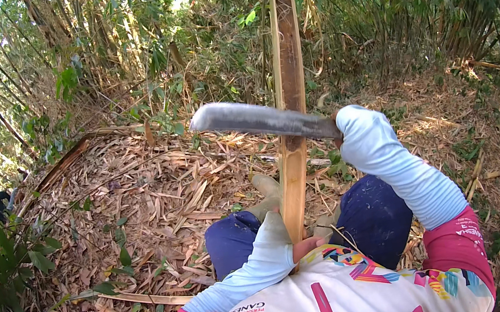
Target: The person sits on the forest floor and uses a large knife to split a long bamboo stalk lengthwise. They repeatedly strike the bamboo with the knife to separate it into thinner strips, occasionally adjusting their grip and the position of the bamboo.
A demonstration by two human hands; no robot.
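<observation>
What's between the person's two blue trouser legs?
In the head view, the lower part of a split bamboo piece shows there, held by the left hand, with parts of greenish boots beside it.

The machete blade (pixel 251 121) is dull grey metal. The split bamboo (pixel 287 37) is woody: smooth along its pale rim, rough and brown inside. The navy trousers (pixel 376 221) and wrinkled light-blue sleeves (pixel 377 144) are matt cloth; the leaf litter (pixel 138 201) on the left looks dry and papery.
</observation>
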